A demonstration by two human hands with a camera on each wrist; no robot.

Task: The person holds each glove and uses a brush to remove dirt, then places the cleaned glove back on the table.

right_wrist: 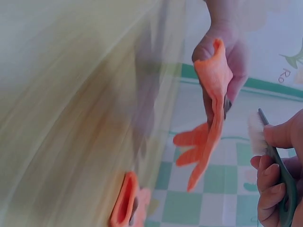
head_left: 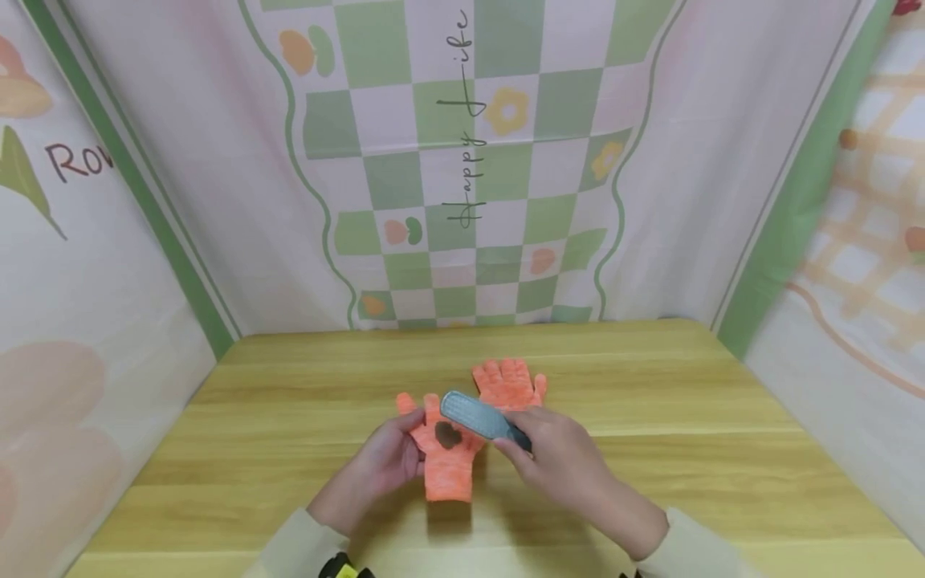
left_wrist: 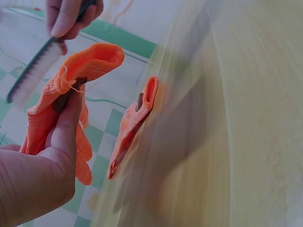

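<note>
Held glove: the orange glove (head_left: 448, 478) is up off the counter (head_left: 289, 401), in front of the person; long axis runs near to far, cuff toward the person, fingers toward the backdrop (head_left: 506, 172).
Left hand: left hand (head_left: 386, 457), grip closed on the held glove at its side edge, thumb against it.
Right hand: right hand (head_left: 567, 461), grip closed around the brush handle.
Brush: the brush (head_left: 473, 413) is over the glove's right side in the head view; long axis slanted, head pointing away and left, handle back to the right hand; bristles (left_wrist: 40, 71) face the glove, look just apart from it in the right wrist view.
Second glove: another orange glove (head_left: 504, 389) lies on the counter, farther off and right; fingers away, cuff partly hidden by the right hand in the head view.
Writing: "Happy Life" sideways on the backdrop; "Ro" plus a cut-off letter on the left cloth (head_left: 79, 265).
Materials: gloves knitted, mottled orange, loose thread near held cuff; brown patch (head_left: 448, 434) on each; brush narrow, blue-green back, dark handle, pale bristles, blurred; counter wood-grained; backdrop green-and-white checked cloth.
</note>
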